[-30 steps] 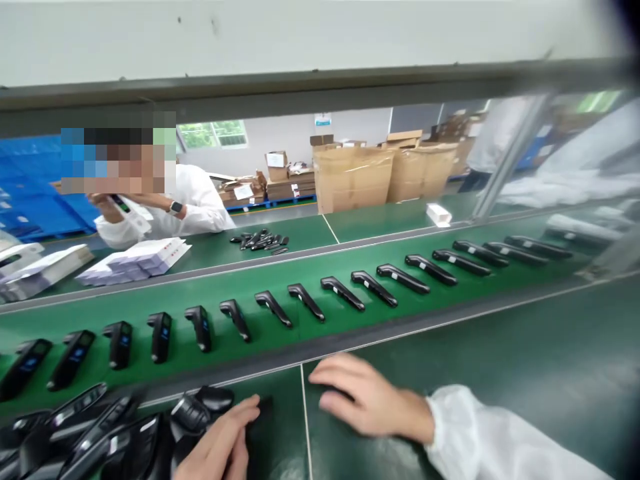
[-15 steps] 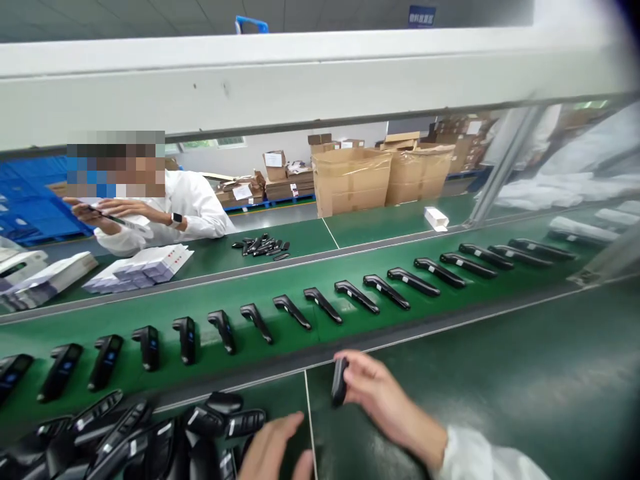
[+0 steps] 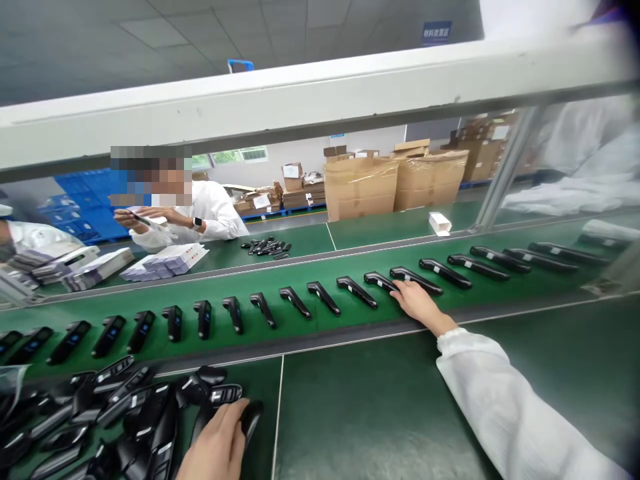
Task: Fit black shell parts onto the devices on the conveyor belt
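Observation:
My right hand [image 3: 419,304] reaches over the belt, its fingers closed on the near end of a black pistol-shaped handheld device [image 3: 379,280] lying in a row of similar ones. My left hand [image 3: 216,443] is low in the view, its fingers curled around a smooth black oblong part [image 3: 253,419]; its thumb is hidden. Just left of that hand lies a heap of loose black shell parts [image 3: 135,407], some showing ribbed insides.
The green conveyor belt [image 3: 300,327] crosses in front of the green work table [image 3: 360,400]. Across it, a co-worker in white [image 3: 220,207] sits by stacked white boxes [image 3: 167,260] and small black parts [image 3: 266,247]. A white beam [image 3: 300,100] runs overhead; a post [image 3: 505,173] stands right.
My right hand has moved forward to the belt and no longer holds the dark part it had. My left hand has shifted left and now has a black part. The view has tilted up.

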### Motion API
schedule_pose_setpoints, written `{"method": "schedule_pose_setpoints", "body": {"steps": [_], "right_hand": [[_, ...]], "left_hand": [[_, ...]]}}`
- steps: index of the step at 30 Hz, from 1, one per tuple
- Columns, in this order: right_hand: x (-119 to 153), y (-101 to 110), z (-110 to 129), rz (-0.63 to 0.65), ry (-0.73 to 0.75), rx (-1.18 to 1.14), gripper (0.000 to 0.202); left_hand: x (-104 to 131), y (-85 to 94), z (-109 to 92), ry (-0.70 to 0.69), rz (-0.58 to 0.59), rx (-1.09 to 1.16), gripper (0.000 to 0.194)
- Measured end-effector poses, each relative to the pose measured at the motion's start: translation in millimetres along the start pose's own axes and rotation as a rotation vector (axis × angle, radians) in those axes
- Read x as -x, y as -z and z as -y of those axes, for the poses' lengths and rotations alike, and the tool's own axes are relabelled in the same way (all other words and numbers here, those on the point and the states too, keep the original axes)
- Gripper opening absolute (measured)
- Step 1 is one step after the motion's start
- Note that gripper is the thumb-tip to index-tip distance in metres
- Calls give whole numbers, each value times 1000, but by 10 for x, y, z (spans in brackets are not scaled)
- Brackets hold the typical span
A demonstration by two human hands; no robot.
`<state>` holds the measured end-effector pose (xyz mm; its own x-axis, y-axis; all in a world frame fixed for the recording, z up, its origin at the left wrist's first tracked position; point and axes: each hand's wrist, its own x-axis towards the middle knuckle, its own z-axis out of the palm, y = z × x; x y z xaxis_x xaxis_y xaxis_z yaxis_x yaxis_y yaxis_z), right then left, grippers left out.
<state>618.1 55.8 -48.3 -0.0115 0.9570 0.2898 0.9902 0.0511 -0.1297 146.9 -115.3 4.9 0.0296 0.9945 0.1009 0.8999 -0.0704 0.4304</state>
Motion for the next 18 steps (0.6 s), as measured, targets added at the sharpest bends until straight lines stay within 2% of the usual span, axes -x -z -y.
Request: {"method": "schedule_pose_setpoints", "body": {"steps": [3,5,8,10,12,14,15,18], "right_hand": [[-72,13,-27,3,-31,16,40],[-109,21,-61,4,-60,29,38],[-104,52,-82,8,-93,48,37],[-45,125,-55,-37,-144,70,43],[44,275,14,-146,-178,42,48],[134,507,130,-169,-95,-122,48],[170,647,206,-90,1,-250,47],[230,1077,504,385,340,-605,46]], "left_hand": [[-49,4,-295,130,-83,416,40],[-62,-63,-574,194,-120,708,42],[-51,-233,-1046,281,-42,1044,34],[-32,-338,-1309,332,28,1212,32],[-11,-412,-1476,350,83,1329,31],[5,-457,-1544,339,113,1384,31],[10,-475,-1548,336,115,1395,32],[12,-530,-1519,367,88,1415,37]]}}
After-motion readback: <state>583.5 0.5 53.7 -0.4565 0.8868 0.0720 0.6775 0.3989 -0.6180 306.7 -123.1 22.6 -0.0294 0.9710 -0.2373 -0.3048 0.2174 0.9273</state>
